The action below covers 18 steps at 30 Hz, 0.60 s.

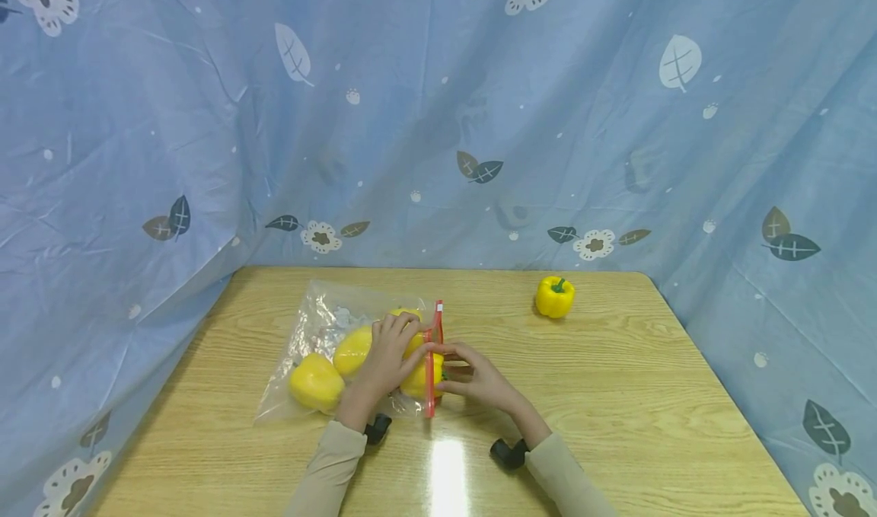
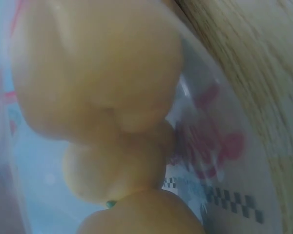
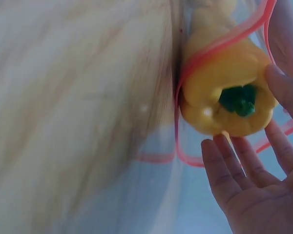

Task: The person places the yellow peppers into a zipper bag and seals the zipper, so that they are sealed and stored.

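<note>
A clear zip bag with a red rim lies on its side, several yellow peppers inside. At its mouth sits a yellow pepper, its green stem facing out, within the red rim. My left hand grips the upper side of the bag near the rim, thumb at the red strip. My right hand is at the mouth; its extended fingers touch the pepper's lower edge, and the thumb lies beside it. Through the bag, the left wrist view shows blurred peppers, with no hand clearly visible.
Another yellow pepper stands near the back right of the wooden table. A blue patterned curtain surrounds the back and sides. Each wrist carries a black device, the left one close to the bag's lower edge.
</note>
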{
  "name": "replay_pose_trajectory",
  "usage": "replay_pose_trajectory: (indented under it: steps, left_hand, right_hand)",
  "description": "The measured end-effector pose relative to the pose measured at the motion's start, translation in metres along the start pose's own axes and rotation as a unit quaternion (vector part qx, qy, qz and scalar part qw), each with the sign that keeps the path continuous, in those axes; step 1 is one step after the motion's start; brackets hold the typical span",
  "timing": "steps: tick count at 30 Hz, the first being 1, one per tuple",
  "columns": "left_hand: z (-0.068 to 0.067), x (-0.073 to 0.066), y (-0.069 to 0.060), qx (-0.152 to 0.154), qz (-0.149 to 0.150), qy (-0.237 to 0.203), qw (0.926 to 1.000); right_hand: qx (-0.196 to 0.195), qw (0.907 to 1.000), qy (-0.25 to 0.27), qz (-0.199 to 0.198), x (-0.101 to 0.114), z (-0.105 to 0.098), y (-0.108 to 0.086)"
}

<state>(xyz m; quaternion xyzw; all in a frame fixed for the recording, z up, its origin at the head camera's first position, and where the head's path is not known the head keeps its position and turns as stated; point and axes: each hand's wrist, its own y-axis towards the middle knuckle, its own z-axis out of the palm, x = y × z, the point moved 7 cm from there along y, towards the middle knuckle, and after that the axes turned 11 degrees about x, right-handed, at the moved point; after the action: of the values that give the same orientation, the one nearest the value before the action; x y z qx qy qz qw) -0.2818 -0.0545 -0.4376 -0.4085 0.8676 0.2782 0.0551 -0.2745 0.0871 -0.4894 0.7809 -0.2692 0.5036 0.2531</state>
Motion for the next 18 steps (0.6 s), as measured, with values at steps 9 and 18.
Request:
replay_pose_trajectory:
  steps: [9,18]
  left_hand:
    - [-0.001,0.000,0.001,-0.012,0.005,0.003,0.9999]
    - [0.000,0.000,0.001,-0.004,0.000,-0.010,0.9999]
  right_hand:
    - [-0.005,0.9962,-0.085,0.020,0.000,-0.009,-0.008]
    - [0.038,0.9961,-0.068,0.042,0.006,-0.006,-0.013]
